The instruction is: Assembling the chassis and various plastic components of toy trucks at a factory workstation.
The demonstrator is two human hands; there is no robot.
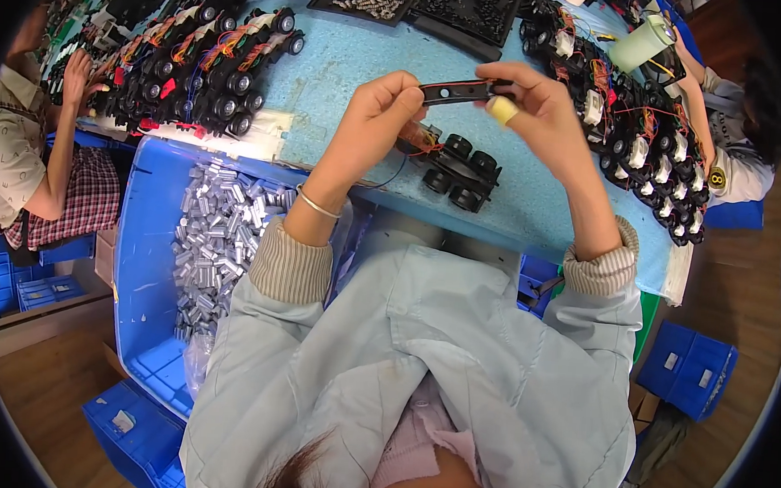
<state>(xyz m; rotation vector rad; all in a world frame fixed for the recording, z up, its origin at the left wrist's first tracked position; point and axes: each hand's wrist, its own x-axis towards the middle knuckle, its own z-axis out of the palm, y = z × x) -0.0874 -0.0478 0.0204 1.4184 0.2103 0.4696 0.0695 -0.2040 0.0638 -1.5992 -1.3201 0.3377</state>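
Above the table I hold a long black plastic part [458,93] with holes along it, stretched between both hands. My left hand [383,109] pinches its left end between thumb and fingers. The right end is gripped by my right hand [535,110], whose thumb wears a yellow wrap. Just below, near the table's front edge, lies a small black toy-car chassis [460,170] with wheels. An orange-brown piece and loose thin wires are attached at its left side.
A blue bin [145,229] full of small silver metal cylinders [221,243] stands left of me. Rows of wheeled chassis with wires [209,63] crowd the left; more [630,124] line the right. Black trays [465,16] of small parts sit at the back. People work on both sides.
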